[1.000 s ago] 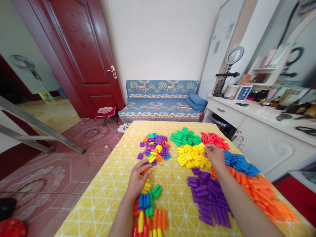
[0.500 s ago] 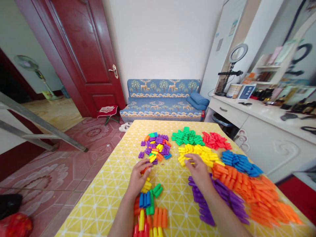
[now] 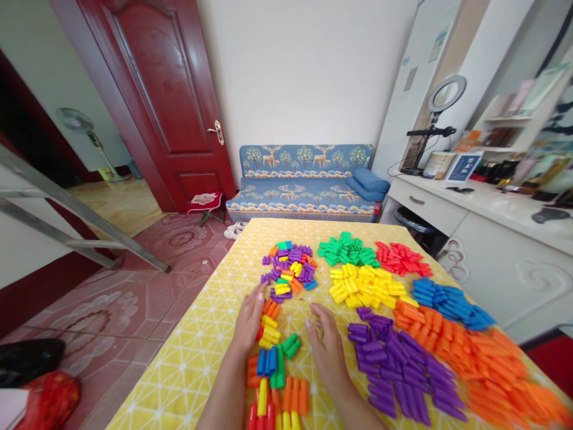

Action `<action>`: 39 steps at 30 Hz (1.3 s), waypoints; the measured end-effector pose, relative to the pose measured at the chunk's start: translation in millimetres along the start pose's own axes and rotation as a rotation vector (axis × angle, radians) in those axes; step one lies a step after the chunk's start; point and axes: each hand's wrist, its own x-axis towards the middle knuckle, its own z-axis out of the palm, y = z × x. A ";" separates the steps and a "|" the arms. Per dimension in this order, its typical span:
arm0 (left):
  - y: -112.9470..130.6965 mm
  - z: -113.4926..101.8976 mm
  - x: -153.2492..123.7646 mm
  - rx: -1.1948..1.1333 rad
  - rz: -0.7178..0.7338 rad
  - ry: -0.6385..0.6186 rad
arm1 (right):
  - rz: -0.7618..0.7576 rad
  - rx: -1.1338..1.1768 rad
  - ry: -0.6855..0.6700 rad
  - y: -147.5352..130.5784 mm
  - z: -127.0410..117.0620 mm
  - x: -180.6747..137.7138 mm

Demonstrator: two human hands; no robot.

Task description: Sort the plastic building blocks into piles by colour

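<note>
My left hand point(image 3: 249, 319) rests at the left side of a row of loose plastic tube pieces, fingers stretched forward, with nothing visible in it. Right beside its fingers lie an orange piece point(image 3: 271, 308) and yellow pieces point(image 3: 269, 332). My right hand point(image 3: 328, 345) hovers over the cloth between that row and the purple pile point(image 3: 398, 364). Its fingers are loosely curved, thumb apart, and no piece shows between them. Between my forearms are a blue piece point(image 3: 267, 361), green pieces point(image 3: 278, 367) and an orange piece point(image 3: 296, 394). A mixed, mostly purple heap point(image 3: 293, 257) lies beyond my left hand.
Sorted piles of green point(image 3: 348, 249), yellow point(image 3: 364, 285), red point(image 3: 401, 258), blue point(image 3: 450, 303) and orange pieces point(image 3: 478, 358) cover the right side of the yellow patterned tablecloth point(image 3: 179, 364). A blue sofa point(image 3: 307, 185) stands past the far edge, a white dresser point(image 3: 510, 239) to the right.
My right hand has left the yellow pile and moved left and nearer. My left hand's fingers have straightened, uncovering the orange piece beside them. The view has swung slightly left.
</note>
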 end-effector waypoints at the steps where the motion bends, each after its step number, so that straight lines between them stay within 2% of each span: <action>1: 4.2 2.5 -2.4 -0.010 0.003 -0.079 | 0.026 0.022 0.000 -0.2 0.1 0.1; 4: 16.4 7.0 -11.0 -0.177 -0.037 -0.195 | 0.082 0.068 0.006 -0.9 -0.1 -0.6; 7: 25.0 6.3 -14.5 -0.335 -0.116 -0.165 | 0.123 0.100 0.032 -0.7 -0.6 -0.9; 9: 30.2 5.0 -8.2 -0.343 -0.110 -0.113 | 0.138 0.112 0.040 -0.1 -0.6 -0.3; 13: 43.8 11.0 34.2 -0.141 0.068 -0.096 | 0.127 0.131 0.031 0.3 0.0 1.0; 16: 53.9 29.2 84.2 0.267 0.232 -0.079 | 0.136 0.132 0.016 -1.2 -0.2 0.6; 19: 58.8 56.9 130.5 0.459 0.239 -0.132 | 0.164 0.123 0.012 -2.7 -0.7 -1.2; 21: 59.0 76.5 152.0 0.539 0.228 -0.179 | 0.180 0.126 0.012 -2.7 -0.8 -2.4; 24: 55.7 100.6 168.3 0.633 0.211 -0.281 | 0.201 0.128 0.006 -1.1 -1.3 -3.3; 27: 50.5 112.8 170.7 0.697 0.202 -0.382 | 0.214 0.116 0.011 0.0 -3.0 -3.0; 32: 47.8 104.0 161.9 0.752 0.258 -0.481 | 0.225 0.135 0.007 -1.1 -5.3 -1.9; 39: 51.6 55.5 131.9 0.765 0.382 -0.590 | 0.214 0.151 0.009 -0.6 -5.1 1.2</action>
